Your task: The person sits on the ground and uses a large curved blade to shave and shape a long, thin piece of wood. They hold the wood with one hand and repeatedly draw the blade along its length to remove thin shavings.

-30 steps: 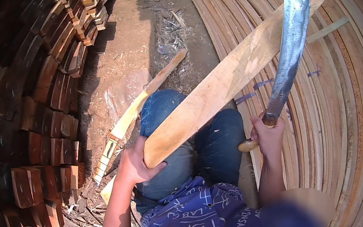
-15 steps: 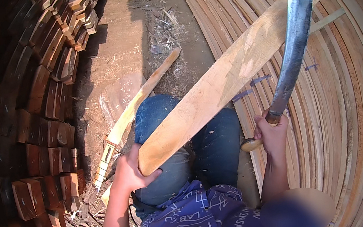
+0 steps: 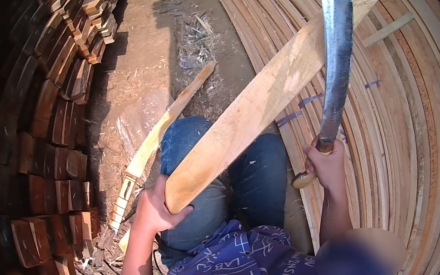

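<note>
Pale wood plank (image 3: 276, 91) runs diagonally, near end over the knees, far end up-right over the stacked slats (image 3: 430, 121). Left hand (image 3: 153, 208) clamped on its near end; right hand (image 3: 328, 163) gripping the machete (image 3: 337, 44), blade upright just right of plank, crossing its far part.

No packages, labels, signs or screens show. The nearest to a label are the short blue marks (image 3: 312, 101) across the stacked slats (image 3: 413, 124), just left of and above the right hand (image 3: 328, 163), and the pale lettering-like print on the blue shirt (image 3: 241, 272), below and between both hands, with a small red patch low on it.
</note>
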The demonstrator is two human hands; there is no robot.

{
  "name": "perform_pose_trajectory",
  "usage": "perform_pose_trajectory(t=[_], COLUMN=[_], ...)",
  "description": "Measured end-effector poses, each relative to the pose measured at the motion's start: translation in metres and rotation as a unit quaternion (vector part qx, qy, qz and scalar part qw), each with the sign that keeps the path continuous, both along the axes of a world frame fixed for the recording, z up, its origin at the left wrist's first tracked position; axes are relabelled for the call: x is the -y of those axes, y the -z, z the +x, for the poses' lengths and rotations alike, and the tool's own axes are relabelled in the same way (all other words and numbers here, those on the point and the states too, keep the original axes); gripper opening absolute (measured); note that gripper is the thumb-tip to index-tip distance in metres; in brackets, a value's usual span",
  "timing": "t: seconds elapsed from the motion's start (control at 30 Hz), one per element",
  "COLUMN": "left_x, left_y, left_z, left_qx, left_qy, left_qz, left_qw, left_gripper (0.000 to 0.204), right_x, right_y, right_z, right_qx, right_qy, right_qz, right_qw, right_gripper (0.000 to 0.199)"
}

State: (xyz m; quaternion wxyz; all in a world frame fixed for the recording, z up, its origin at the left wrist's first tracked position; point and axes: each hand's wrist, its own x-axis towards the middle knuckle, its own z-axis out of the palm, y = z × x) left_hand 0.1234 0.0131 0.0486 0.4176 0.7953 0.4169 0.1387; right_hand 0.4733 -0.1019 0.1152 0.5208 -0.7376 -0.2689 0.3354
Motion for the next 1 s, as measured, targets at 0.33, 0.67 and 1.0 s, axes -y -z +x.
perform_pose_trajectory(t=[0.33, 0.67, 1.0], left_x=[0.001, -0.003, 0.001], left_y=[-0.002, -0.003, -0.011], left_z=[-0.003, -0.006, 0.004], left_qx=[-0.025, -0.046, -0.044], left_qy=[-0.004, 0.006, 0.026], left_qz=[-0.027, -0.011, -0.018], left_qw=[0.999, 0.999, 0.999], left_gripper=[0.066, 0.063, 0.064], right_x=[-0.001, 0.003, 0.020], right_y=[-0.002, 0.010, 0.023], right_z=[-0.031, -0.021, -0.056], right_qx=[0.161, 0.159, 0.132], right_qy=[-0.138, -0.037, 0.028], right_qz=[-0.074, -0.077, 0.041], right_qw=[0.974, 0.984, 0.990], right_gripper=[0.010, 0.012, 0.012])
